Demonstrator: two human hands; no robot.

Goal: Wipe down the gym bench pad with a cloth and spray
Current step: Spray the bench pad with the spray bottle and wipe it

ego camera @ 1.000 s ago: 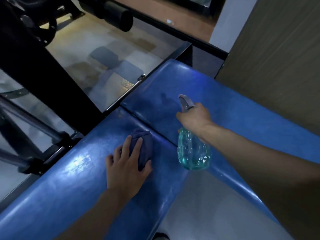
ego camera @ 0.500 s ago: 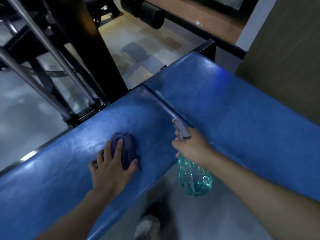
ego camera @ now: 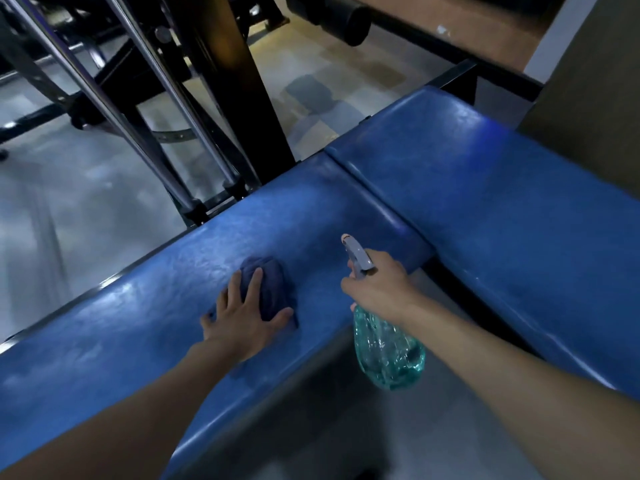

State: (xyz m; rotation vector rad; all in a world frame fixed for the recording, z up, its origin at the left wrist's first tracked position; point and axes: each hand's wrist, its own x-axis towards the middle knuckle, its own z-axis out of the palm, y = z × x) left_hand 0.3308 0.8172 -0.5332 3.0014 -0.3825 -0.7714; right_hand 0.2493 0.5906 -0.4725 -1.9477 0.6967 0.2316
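Presses cloth (ego camera: pixel 273 271) onto bench pad (ego camera: pixel 138 323) w/ L hand (ego camera: pixel 247 322), fingers (ego camera: pixel 257 282) straight, spread, ctr frame; grips spray bottle (ego camera: pixel 388 355) neck w/ R hand (ego camera: pixel 379 289), fingers curled.

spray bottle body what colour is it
The spray bottle body is see-through teal green, head view.

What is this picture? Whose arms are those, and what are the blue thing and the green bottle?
The camera sits on a person's head, looking down, so you see their own arms. The big blue thing is a gym bench pad. The left hand presses a dark blue cloth flat on it. The right hand grips a see-through green spray bottle just off the pad's near edge. Behind the bench stands a black metal frame.
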